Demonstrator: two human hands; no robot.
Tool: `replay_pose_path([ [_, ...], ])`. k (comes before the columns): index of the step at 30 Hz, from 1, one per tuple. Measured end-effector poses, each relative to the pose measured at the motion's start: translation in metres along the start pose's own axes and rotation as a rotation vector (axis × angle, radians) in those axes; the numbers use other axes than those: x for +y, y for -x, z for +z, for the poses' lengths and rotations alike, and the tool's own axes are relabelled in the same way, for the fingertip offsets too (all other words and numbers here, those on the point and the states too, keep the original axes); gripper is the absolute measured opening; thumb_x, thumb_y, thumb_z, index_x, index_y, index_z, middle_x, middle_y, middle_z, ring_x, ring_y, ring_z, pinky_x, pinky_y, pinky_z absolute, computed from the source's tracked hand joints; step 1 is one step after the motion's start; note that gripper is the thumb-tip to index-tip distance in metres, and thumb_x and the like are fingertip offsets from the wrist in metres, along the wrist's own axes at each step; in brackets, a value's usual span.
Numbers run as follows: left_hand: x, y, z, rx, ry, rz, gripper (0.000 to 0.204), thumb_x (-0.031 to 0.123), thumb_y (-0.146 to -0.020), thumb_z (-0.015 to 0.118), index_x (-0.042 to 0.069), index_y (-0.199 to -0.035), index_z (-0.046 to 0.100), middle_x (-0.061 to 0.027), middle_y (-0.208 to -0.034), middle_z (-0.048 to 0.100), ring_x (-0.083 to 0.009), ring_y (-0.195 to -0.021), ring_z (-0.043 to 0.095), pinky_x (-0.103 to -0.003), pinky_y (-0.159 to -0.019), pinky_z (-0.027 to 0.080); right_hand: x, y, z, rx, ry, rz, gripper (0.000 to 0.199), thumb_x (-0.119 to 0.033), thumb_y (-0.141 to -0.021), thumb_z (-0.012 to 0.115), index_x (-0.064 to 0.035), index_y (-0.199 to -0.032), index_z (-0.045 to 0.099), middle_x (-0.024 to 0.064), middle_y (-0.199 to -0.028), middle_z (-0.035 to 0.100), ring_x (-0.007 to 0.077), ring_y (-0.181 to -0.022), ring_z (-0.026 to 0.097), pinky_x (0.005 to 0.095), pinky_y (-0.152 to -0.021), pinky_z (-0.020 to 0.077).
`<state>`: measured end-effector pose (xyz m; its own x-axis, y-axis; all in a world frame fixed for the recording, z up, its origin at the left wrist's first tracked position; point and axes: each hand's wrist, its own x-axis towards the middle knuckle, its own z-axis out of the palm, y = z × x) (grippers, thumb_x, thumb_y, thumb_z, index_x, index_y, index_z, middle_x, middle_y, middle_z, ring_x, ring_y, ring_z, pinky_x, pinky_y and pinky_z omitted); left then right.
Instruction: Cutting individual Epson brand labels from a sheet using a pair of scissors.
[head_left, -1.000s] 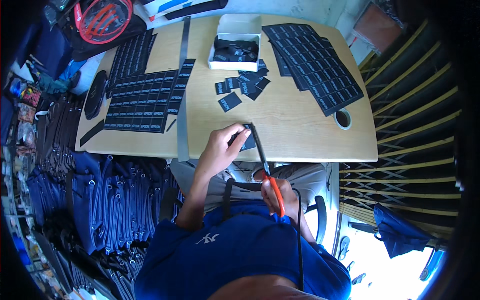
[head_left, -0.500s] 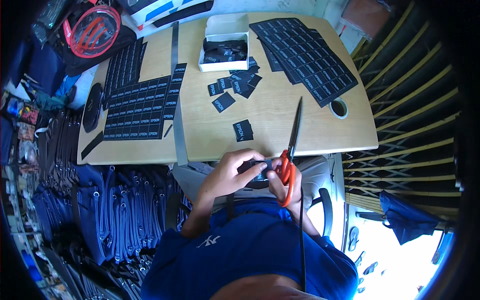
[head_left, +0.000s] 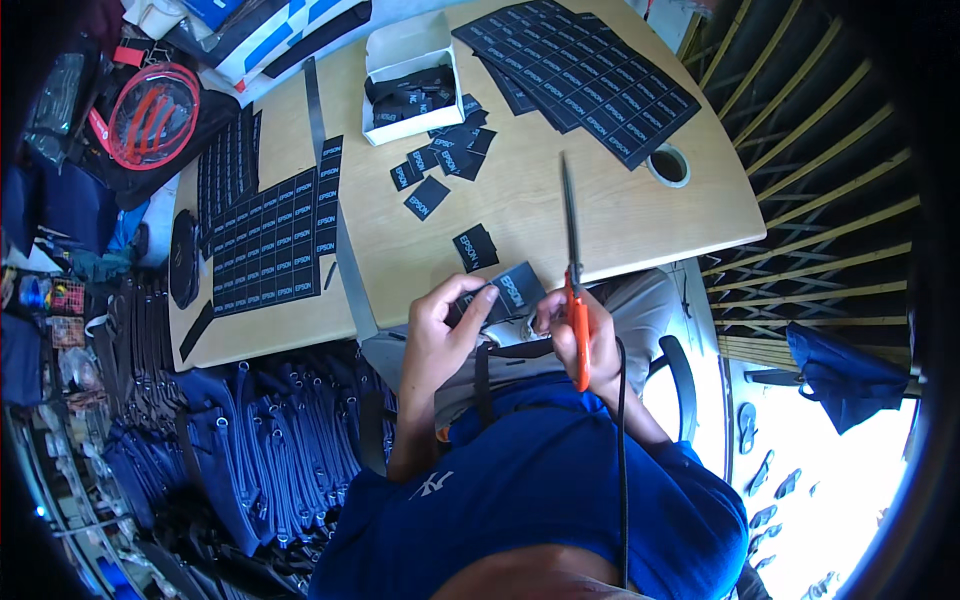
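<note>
My left hand (head_left: 440,330) is closed on a black label (head_left: 516,289) with pale lettering, gripping it between thumb and fingers just in front of the table edge. Scissors (head_left: 572,225) with orange handles are in my right hand (head_left: 592,340), their long blades pointing away from me and looking closed together. The label's right edge lies close to my right fingers. A little beyond my left hand, a small stack of cut black labels (head_left: 476,248) lies on the table. Farther back is a loose heap of similar labels (head_left: 462,150).
An open white box (head_left: 408,131) holding black labels stands at the back. Uncut label sheets lie on the left (head_left: 268,245) and the right (head_left: 590,85) of the wooden table (head_left: 530,215). A metal strip (head_left: 347,265) crosses it. Blue straps (head_left: 270,450) hang below left; a folding gate (head_left: 810,190) stands right.
My hands have drawn apart slightly, and the label in my left hand now shows its face more fully. The scissors have turned edge-on. The whole view has tilted and shifted.
</note>
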<state>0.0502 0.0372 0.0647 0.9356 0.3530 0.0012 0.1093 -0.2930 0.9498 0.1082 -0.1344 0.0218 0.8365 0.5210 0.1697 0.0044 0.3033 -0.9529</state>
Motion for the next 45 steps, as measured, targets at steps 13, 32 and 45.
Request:
replay_pose_path([
  [13,-0.001,-0.016,-0.021,0.150,-0.018,0.099,0.011,0.008,-0.088,0.061,-0.003,-0.091,0.059,0.0001,-0.072,0.057,-0.0016,-0.058,0.044,-0.019,-0.049,0.034,-0.012,0.038,-0.035,-0.533,0.285,0.325,0.073,-0.064,-0.084,0.045,0.0052,-0.108,0.045,0.0132,-0.080,0.053,0.0247,-0.074,0.055,0.0346,-0.071,0.0447],
  [32,-0.004,-0.015,-0.011,0.269,0.112,0.043,0.013,0.008,-0.086,0.065,-0.003,-0.083,0.058,0.0022,-0.063,0.055,0.0011,-0.052,0.042,-0.017,-0.044,0.030,-0.006,0.043,-0.030,-0.550,0.358,0.314,0.085,-0.076,-0.077,0.038,0.0037,-0.103,0.049,0.0096,-0.077,0.051,0.0190,-0.068,0.052,0.0323,-0.064,0.0421],
  [45,0.007,-0.004,0.000,0.079,0.174,0.036,0.009,0.005,-0.086,0.063,-0.001,-0.082,0.057,-0.0007,-0.068,0.060,0.0000,-0.057,0.048,-0.016,-0.048,0.033,-0.005,0.032,-0.023,-0.570,0.167,0.240,0.075,-0.068,-0.084,0.039,0.0046,-0.101,0.048,0.0106,-0.078,0.049,0.0210,-0.071,0.050,0.0331,-0.066,0.0412],
])
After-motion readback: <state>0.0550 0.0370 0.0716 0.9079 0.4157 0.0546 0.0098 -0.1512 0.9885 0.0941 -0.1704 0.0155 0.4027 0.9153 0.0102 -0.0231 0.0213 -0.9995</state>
